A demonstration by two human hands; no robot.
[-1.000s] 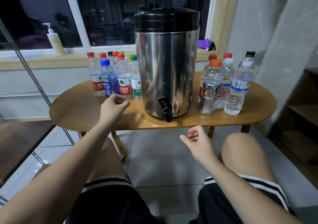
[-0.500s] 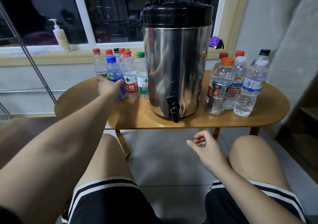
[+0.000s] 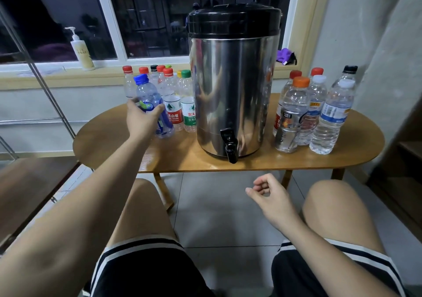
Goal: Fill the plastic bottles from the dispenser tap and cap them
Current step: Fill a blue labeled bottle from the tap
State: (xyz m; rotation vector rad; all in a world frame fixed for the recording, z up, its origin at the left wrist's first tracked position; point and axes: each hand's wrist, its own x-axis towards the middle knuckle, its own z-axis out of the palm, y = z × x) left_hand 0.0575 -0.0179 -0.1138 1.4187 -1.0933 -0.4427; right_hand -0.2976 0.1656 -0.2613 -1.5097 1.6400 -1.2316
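Note:
A steel dispenser with a black lid stands mid-table, its black tap at the front edge. My left hand grips a blue-capped, blue-tinted bottle, tilted left, at the front of a cluster of capped empty bottles left of the dispenser. Several water-filled capped bottles stand to the right. My right hand hovers loosely curled below the table edge, between my knees, holding nothing.
The oval wooden table sits under a window sill with a pump bottle and a purple cloth. A metal rack frame is at left and a wooden shelf at right. Tiled floor lies below.
My left hand reached forward to the empty cluster, closed round the blue-capped bottle and tilted it out. My right hand stayed low between my knees. The camera moved closer.

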